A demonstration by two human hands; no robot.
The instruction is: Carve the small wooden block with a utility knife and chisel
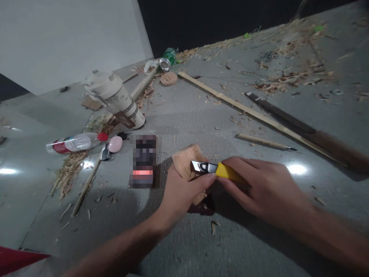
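Clamped around the yellow handle of a cutter knife (230, 172), the right grip (252, 184) faced the left grip (179, 190), which was closed on a wooden block (186, 158) lying between the two. The blade pointed across the block, and the left thumb (203, 184) was just under the metal part. Whether the edge really touched the wood, I could not tell from this angle. In my judgement, the main danger was a slip: too strong a push, or hard grain, could send the blade toward the left fingers. If the left hold was too weak, the block could also turn under pressure.

Just left of the left grip lay a dark oblong object (144, 159), close to that wrist. Farther left were a bottle (77, 143) and a pale tumbler (113, 94). Ahead of the right grip, a thin stick (259, 141) and a long wooden strip (227, 98) limited the free room, and beyond them a wooden-handled tool (291, 121) lay on the floor (178, 119).
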